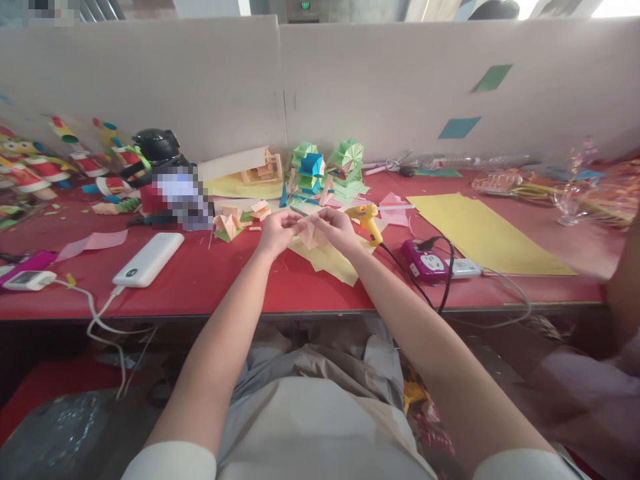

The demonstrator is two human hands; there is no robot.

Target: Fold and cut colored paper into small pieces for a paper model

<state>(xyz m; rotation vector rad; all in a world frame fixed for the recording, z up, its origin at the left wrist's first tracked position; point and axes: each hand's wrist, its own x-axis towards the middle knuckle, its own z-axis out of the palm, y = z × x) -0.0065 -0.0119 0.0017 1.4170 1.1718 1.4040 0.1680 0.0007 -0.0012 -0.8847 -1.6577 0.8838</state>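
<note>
Between my two hands is a small piece of folded pale pink paper [311, 237], pinched from both sides. My left hand [279, 233] grips its left edge with thumb and fingertips. On the other side, my right hand [336, 229] has closed fingers on the paper's upper right part. Sheets of yellow paper [335, 261] lie on the table just beneath. A yellow glue gun [369, 223] rests right beside my right hand. Left of my left hand sit small folded peach paper pieces [229, 222]. Behind my hands stand folded blue paper [311, 170] and green paper shapes [347, 157].
A purple power socket [425, 260] with cables is at the right, near a large yellow sheet [485, 233]. A white power bank [149, 260] lies left. Paper figures [37, 170] and a black-lidded bottle [156, 145] stand farther left. Another person's arm [624, 287] shows at the right edge.
</note>
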